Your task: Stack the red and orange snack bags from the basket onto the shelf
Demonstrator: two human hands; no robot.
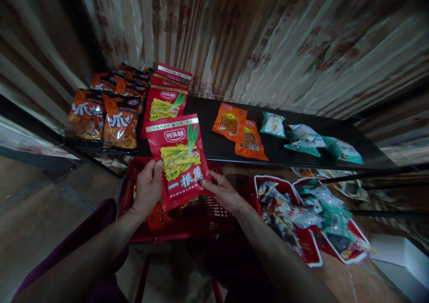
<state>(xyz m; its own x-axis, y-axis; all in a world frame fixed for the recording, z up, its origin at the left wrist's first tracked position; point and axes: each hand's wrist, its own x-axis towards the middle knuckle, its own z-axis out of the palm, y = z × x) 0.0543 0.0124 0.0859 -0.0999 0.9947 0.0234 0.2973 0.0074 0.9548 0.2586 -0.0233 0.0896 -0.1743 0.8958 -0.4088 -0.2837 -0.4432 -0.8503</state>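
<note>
A red snack bag (177, 160) with yellow sticks and a green onion printed on it is held upright in front of me. My left hand (148, 189) grips its left edge, thumb on the front. On the lower right edge, my right hand (223, 189) pinches it the same way. Beneath the bag stands a red plastic basket (217, 213) with some packets inside, partly hidden by the bag and my hands. Just behind, similar red bags (166, 98) stand in a row on the black shelf (208, 149).
Black and orange snack bags (119, 119) stand at the shelf's left. Orange packets (230, 122) and pale green packets (303, 139) lie further right. Two more red baskets (311, 249) full of packets sit on the floor, with a white box (398, 254) beside them. A patterned curtain (228, 39) hangs behind.
</note>
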